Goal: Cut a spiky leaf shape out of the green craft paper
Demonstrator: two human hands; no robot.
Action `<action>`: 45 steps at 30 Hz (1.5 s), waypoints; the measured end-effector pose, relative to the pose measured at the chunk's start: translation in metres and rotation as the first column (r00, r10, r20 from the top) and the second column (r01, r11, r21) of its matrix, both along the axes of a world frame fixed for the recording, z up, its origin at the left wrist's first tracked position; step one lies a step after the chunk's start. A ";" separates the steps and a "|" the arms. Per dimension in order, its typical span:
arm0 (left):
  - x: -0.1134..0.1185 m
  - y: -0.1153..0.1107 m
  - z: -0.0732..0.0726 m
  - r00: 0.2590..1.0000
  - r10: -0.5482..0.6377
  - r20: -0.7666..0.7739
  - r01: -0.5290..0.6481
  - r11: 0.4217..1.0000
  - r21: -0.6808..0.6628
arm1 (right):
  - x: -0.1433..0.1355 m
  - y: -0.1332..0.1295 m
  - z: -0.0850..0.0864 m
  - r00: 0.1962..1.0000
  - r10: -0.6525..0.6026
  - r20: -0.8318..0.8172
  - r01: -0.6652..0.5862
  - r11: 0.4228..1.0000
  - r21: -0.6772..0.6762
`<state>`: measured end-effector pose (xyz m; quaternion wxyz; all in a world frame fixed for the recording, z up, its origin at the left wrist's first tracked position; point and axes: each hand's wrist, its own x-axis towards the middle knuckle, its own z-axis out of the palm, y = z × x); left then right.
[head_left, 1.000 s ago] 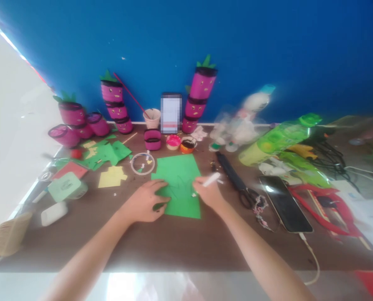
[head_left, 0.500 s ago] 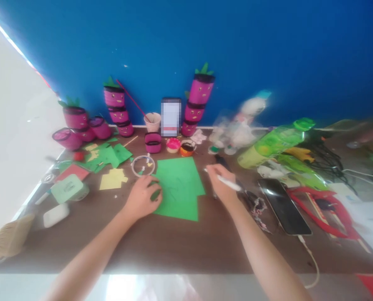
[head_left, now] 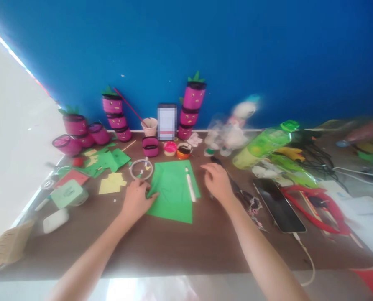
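A green sheet of paper (head_left: 170,209) lies on the brown table in front of me, with faint lines on it. My left hand (head_left: 139,194) is at its left edge, thumb and fingers around the edge of the sheet, which looks bent there. On the right part of the sheet rests a white pen (head_left: 190,186), touched by neither hand. Just right of the paper is my right hand (head_left: 216,182), holding nothing, its fingers stretched toward the left. Beyond the left hand lies a roll of clear tape (head_left: 141,170).
Stacked purple containers with faces (head_left: 191,100) stand along the blue wall. Paint pots (head_left: 184,151) and a brush cup (head_left: 149,126) sit behind the paper. Yellow scraps (head_left: 111,184) lie left; a green bottle (head_left: 264,144), a phone (head_left: 279,205) and red scissors (head_left: 318,209) lie right.
My right hand has let go of the white pen, which now lies on the green sheet. My left hand has shifted slightly left at the paper's edge. The view has moved a little.
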<state>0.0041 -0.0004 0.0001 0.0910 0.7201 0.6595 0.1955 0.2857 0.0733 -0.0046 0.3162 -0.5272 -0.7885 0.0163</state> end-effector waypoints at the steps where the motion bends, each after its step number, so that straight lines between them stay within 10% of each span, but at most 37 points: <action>1: 0.000 0.000 0.002 0.999 -0.012 0.052 0.011 1.000 0.017 | 0.000 0.000 0.001 0.999 -0.030 -0.021 0.031 0.999 0.011; 11: 0.002 0.002 0.004 0.778 0.129 0.615 -0.284 0.945 0.161 | -0.006 -0.004 0.003 0.990 -0.106 -0.091 0.107 0.994 0.004; 22: 0.001 0.004 0.008 0.797 0.103 0.595 -0.244 0.957 0.160 | -0.028 -0.016 -0.003 0.964 0.224 -0.142 -0.237 0.968 -0.080; 37: -0.003 0.005 -0.009 0.900 0.057 0.433 -0.206 0.929 0.308 | -0.050 -0.038 0.022 0.912 0.408 -0.035 -0.408 0.913 0.013; 41: -0.002 0.005 -0.008 0.887 0.082 0.454 -0.248 0.915 0.319 | -0.015 -0.022 0.040 0.986 -0.023 0.167 0.029 0.999 -0.033; 45: 0.001 0.005 -0.011 0.876 0.081 0.476 -0.250 0.919 0.304 | 0.021 -0.010 0.049 0.827 -0.369 0.424 0.484 0.851 -0.205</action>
